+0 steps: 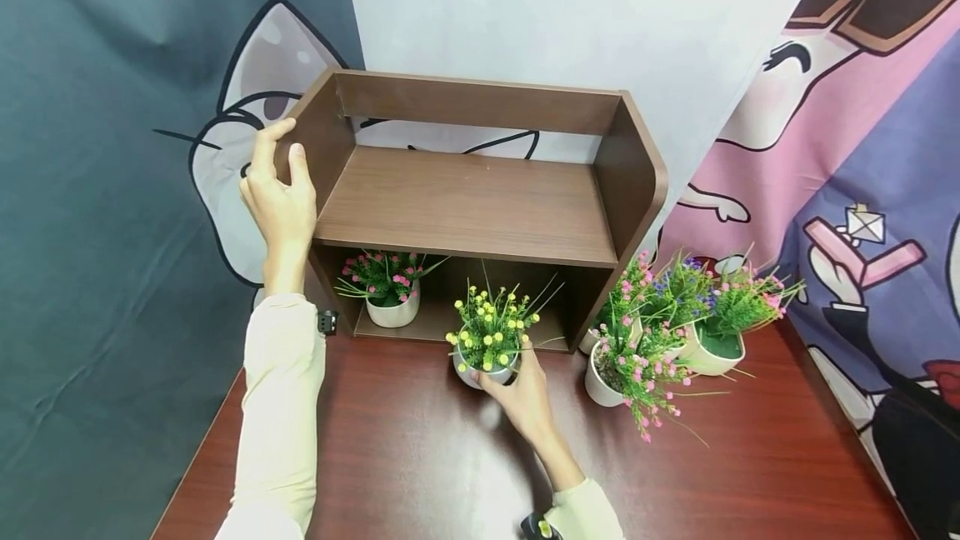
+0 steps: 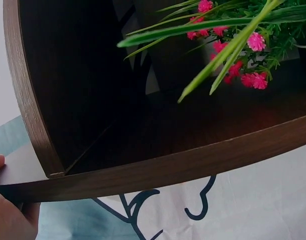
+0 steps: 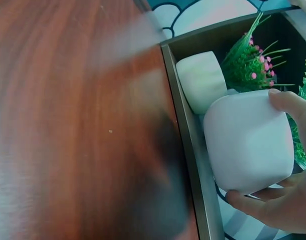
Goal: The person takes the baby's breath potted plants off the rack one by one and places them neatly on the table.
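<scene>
In the head view, a brown wooden two-level shelf [image 1: 465, 198] stands at the far edge of the glossy red-brown surface [image 1: 420, 457]. The left hand [image 1: 281, 202] is at the left side panel of this shelf, gripping its front edge. The right hand [image 1: 525, 394] grasps a white pot with small yellow flowers and thin green leaves [image 1: 487, 344], at the front edge of the lower compartment; whether the pot touches the lower board, I cannot tell. In the left front corner of this compartment stands a white pot with pink flowers [image 1: 392, 309]. Several white pots with pink and blue-violet flowers [image 1: 678, 315] are gathered near the far right corner of the surface, just beside the shelf. In the left wrist view, the panel passes between thumb and fingers, and pink flowers are inside the compartment. In the right wrist view, the fingers hold the smooth grasped pot from two opposite sides.
</scene>
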### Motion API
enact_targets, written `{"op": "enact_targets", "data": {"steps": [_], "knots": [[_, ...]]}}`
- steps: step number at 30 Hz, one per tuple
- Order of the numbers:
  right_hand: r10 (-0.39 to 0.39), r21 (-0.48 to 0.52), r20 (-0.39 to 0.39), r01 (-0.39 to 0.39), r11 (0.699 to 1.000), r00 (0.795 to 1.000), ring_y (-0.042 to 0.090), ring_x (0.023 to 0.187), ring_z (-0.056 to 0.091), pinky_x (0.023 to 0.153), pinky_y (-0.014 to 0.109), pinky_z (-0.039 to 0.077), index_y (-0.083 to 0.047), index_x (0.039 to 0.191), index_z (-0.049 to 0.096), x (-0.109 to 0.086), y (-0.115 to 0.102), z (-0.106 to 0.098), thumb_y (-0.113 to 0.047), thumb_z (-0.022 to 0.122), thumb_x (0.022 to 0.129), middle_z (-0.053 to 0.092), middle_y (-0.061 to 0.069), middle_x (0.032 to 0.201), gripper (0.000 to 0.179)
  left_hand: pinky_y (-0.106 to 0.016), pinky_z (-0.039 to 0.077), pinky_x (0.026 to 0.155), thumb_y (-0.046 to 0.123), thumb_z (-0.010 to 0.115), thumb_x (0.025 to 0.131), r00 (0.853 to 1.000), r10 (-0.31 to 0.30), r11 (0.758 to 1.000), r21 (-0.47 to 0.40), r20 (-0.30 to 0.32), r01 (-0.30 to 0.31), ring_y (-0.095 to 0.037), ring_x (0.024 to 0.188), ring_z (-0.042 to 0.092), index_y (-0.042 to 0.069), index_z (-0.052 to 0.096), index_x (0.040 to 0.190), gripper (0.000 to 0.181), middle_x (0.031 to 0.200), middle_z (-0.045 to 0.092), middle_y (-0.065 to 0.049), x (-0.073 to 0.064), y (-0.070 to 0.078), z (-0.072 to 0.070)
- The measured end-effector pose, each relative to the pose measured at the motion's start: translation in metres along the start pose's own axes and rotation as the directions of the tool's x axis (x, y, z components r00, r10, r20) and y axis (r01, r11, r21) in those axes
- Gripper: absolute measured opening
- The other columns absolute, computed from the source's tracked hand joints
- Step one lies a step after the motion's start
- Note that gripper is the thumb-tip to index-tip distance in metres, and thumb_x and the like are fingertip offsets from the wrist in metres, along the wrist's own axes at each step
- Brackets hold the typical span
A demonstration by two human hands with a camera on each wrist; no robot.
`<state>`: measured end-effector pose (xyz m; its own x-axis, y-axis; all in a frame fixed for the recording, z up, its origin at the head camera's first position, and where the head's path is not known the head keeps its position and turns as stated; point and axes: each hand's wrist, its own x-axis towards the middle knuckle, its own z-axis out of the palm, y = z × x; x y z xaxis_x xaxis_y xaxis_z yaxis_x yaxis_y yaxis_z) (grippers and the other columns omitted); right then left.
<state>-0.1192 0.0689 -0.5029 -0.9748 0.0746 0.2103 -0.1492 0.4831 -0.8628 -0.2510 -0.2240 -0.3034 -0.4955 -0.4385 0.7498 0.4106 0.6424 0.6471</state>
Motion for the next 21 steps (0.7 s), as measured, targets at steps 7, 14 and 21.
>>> {"op": "enact_targets", "data": {"steps": [7, 14, 21], "knots": [[0.015, 0.028, 0.016, -0.016, 0.999, 1.000, 0.030, 0.105, 0.057, 0.087, 0.044, 0.043, -0.008, 0.134, 0.040, -0.018, 0.002, -0.011, -0.031, 0.082, 0.066, 0.055, 0.018, 0.120, 0.083, -0.025, 0.030, 0.067, 0.011, 0.053, 0.092, 0.999, 0.046, 0.999, -0.001, -0.006, -0.046, -0.014, 0.058, 0.032, 0.015, 0.066, 0.115, 0.026, 0.115, 0.063, 0.012, -0.001, 0.000, -0.001], [0.049, 0.033, 0.021, -0.049, 0.998, 0.999, 0.032, 0.107, 0.055, 0.090, 0.047, 0.041, -0.011, 0.131, 0.042, -0.033, 0.008, -0.020, -0.030, 0.083, 0.066, 0.055, 0.017, 0.121, 0.079, -0.024, 0.030, 0.068, 0.011, 0.055, 0.091, 0.999, 0.023, 1.000, -0.002, -0.029, -0.023, -0.007, 0.056, 0.026, 0.014, 0.067, 0.113, 0.025, 0.114, 0.064, 0.012, -0.001, -0.001, 0.002], [0.046, 0.042, 0.036, -0.047, 0.998, 0.998, 0.027, 0.109, 0.055, 0.093, 0.046, 0.039, -0.010, 0.129, 0.045, -0.056, 0.013, -0.030, -0.026, 0.085, 0.063, 0.058, 0.011, 0.120, 0.079, -0.022, 0.026, 0.066, 0.011, 0.054, 0.092, 1.000, 0.014, 1.000, 0.002, -0.028, -0.014, -0.003, 0.053, 0.022, 0.012, 0.066, 0.114, 0.025, 0.113, 0.065, 0.008, -0.001, -0.002, 0.002]]}}
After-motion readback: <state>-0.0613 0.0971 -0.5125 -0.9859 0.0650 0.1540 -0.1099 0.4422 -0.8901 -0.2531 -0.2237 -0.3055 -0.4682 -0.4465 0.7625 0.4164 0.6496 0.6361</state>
